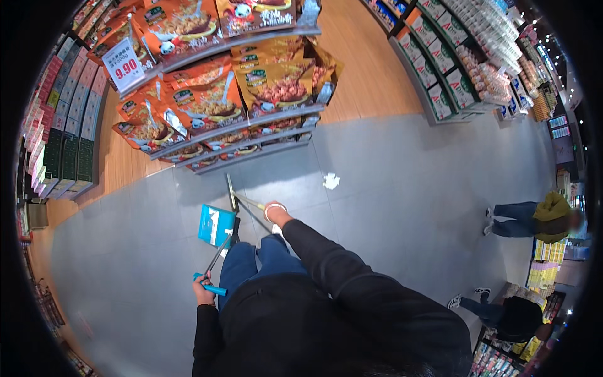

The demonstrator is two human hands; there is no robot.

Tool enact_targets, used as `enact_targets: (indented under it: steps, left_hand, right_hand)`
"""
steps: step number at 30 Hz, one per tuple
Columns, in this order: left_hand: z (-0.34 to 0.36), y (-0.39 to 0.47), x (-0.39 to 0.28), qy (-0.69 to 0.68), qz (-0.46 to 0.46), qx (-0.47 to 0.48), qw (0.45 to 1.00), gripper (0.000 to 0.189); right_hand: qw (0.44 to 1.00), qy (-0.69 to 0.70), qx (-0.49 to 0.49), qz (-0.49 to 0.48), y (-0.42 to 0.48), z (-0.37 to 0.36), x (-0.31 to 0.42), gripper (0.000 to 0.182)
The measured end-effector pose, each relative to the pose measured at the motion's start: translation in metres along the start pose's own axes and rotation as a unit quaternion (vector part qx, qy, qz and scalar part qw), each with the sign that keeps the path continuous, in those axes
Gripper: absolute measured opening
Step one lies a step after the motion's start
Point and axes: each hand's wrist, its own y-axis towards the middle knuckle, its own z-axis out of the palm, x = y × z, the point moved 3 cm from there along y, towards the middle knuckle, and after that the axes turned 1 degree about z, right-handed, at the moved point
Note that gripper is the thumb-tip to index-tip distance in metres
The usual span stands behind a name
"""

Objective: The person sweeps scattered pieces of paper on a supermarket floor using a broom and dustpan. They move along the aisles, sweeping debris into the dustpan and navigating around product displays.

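My left hand [203,288] grips the teal crossbar handle [215,289] of a long-handled dustpan. Its blue pan [216,225] rests on the floor in front of my left leg, with a white patch on it that could be a label or paper. In my right hand [275,210] is the pale shaft of a floor broom or squeegee. The narrow head [231,192] of that tool is down on the grey tiles, just beyond the pan and apart from it. A crumpled white paper [331,181] lies on the floor to the right of the head.
A shelf rack of orange snack bags [207,101] stands ahead, with a price sign [123,65]. Stacked cartons [70,122] are at the left, and boxed goods [431,61] at the far right. Two people, one in a green jacket [549,217], stand at the right.
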Motion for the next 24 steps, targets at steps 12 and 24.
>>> enact_targets:
  steps: [12,24]
  left_hand:
    - [-0.042,0.020,0.035,-0.050,-0.062,-0.062,0.995,0.005]
    - [-0.038,0.015,0.092,-0.092,-0.070,-0.045,0.992,0.009]
  right_hand:
    - [0.966,0.188,0.023,0.177,0.016,-0.005,-0.115,0.045]
    - [0.950,0.182,-0.022,0.253,-0.055,0.023,-0.278,0.048]
